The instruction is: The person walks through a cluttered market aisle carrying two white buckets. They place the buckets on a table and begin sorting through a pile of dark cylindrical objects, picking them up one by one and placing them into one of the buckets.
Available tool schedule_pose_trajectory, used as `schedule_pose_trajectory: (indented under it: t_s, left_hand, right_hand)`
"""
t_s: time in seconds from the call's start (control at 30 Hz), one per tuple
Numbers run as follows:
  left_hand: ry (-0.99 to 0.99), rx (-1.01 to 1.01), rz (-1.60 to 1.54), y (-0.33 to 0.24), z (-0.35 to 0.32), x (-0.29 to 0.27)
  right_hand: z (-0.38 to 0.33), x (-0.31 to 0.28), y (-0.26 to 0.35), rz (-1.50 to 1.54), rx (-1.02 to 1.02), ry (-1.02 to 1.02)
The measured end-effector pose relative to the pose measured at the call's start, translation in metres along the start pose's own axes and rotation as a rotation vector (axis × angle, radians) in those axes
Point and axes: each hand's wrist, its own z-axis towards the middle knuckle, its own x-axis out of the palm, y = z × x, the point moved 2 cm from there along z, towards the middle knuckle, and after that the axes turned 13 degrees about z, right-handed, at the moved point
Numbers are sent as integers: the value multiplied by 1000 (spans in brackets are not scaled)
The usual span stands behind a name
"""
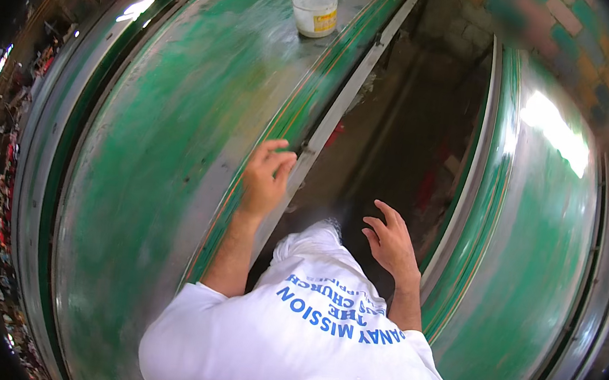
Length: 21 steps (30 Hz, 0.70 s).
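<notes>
My left hand (265, 177) hangs over the inner edge of a long, worn green-and-grey surface (180, 112), its fingers loosely bent and nothing in them. Thin orange lines (282, 118) run along that edge, and a narrow pale metal rail (338, 105) follows beside it. Above the dark gap, near the long green surface on the right (527, 233), is my right hand (392, 244); its fingers are spread and it holds nothing. Whether the left hand touches the surface I cannot tell. A white plastic tub (312, 15) with a yellow label stands at the far end of the left surface.
Between the two long surfaces runs a dark, narrow gap (398, 126), where I stand. A patchy block wall (583, 34) closes off the far right. Past the left surface lies another long panel (85, 73), with small cluttered items (9, 176) beyond it.
</notes>
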Motion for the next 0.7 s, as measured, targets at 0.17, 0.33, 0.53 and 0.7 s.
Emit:
schedule_pose_trajectory:
  t_s: [0.17,0.33,0.53,0.7]
  left_hand:
    - [-176,-42,80,11,149,58]
    - [-238,8,155,16,267,123]
    - [-175,-206,152,29,371,229]
    - [-107,-337,566,60,469,291]
  right_hand:
    - [114,-90,-46,-78,-48,-32]
    - [198,-144,-127,-29,95,-186]
    - [305,-170,-251,75,157,-37]
    - [430,-249,-322,87,-42,22]
